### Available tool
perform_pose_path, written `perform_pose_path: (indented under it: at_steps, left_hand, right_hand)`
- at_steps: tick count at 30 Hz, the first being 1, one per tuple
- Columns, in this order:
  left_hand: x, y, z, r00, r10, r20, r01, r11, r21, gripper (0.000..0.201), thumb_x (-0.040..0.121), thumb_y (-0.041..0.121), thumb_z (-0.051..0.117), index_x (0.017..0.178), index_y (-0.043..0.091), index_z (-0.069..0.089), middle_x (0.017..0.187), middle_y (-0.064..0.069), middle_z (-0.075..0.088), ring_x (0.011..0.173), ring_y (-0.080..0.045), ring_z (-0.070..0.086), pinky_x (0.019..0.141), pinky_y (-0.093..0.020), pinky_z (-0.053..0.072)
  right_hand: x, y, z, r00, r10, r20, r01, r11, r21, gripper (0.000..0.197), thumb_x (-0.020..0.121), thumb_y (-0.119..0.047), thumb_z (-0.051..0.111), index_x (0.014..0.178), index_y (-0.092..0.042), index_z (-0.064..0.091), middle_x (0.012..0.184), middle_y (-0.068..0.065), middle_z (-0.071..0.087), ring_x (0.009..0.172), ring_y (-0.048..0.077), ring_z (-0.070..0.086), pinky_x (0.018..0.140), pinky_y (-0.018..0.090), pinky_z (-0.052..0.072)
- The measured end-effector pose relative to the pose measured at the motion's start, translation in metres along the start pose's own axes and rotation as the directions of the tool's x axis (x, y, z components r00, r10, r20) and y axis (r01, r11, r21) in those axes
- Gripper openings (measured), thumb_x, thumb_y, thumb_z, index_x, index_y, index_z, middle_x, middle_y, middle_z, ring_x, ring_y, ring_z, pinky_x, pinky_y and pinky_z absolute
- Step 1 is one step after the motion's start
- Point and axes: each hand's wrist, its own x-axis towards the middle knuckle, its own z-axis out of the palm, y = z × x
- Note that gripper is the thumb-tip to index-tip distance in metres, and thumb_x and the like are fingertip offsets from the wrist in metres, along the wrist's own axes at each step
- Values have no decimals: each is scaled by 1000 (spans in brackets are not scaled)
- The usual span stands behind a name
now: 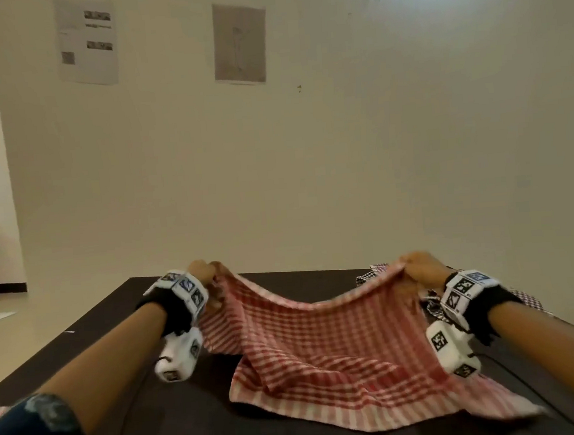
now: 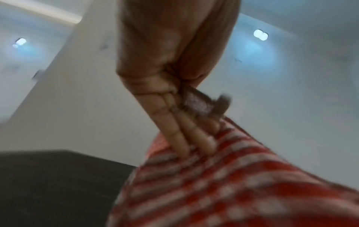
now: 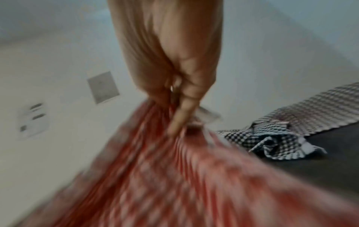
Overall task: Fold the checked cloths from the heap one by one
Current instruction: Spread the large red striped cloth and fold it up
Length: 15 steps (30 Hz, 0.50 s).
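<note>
Red-checked cloth (image 1: 323,345) spans between both hands, far edge raised: left hand (image 1: 202,271) pinches one corner, right hand (image 1: 420,268) the other, near edge trailing on desk (image 1: 83,350) toward the person; heap (image 3: 276,138) just beyond right hand.

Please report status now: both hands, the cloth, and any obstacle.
Left hand and right hand each pinch a far corner of the red checked cloth. Near edge lies on the table. Heap lies right, apart.
</note>
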Motion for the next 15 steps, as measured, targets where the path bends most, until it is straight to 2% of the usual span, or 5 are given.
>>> perform_pose_path:
  at_steps: [4,8,11,13,15]
  left_hand:
    - [16,27,-15,973,53,-226,-119,950,-289,30,92,-5,39,110,-9,63,117,-16,62,109,-19,60,98,-31,42]
    - [19,31,-37,847,0,-531,-265,867,-422,42,93,0,34,131,9,49,125,-19,58,101,-31,59,87,-35,44]
    - [10,15,-46,885,76,-460,-218,939,-265,40,92,1,36,129,7,50,116,-19,60,93,-32,60,82,-35,43]
    - [-7,-1,-47,935,222,-277,-212,975,66,34,89,1,41,115,4,63,117,-19,64,99,-31,60,86,-34,45]
    - [-27,-20,-43,959,267,-94,-208,891,404,31,89,2,41,109,2,65,116,-18,62,101,-30,59,86,-35,46]
  right_hand:
    - [12,-33,-11,914,-43,-403,159,952,260,36,86,3,39,102,-9,69,111,13,65,110,27,56,96,36,42]
    - [17,-51,-43,817,-211,-536,305,948,92,40,85,7,37,110,-6,65,124,20,52,118,34,48,101,33,34]
    - [6,-43,-61,799,-390,-459,364,920,-148,35,85,6,42,107,-6,67,115,17,57,111,32,52,97,33,36]
    - [-7,-28,-67,836,-442,-324,367,891,-268,34,82,7,47,102,-8,70,108,15,64,103,31,58,91,35,41]
    - [-24,-12,-67,881,-440,-172,358,859,-366,32,81,6,49,99,-9,71,105,13,68,100,29,62,86,34,43]
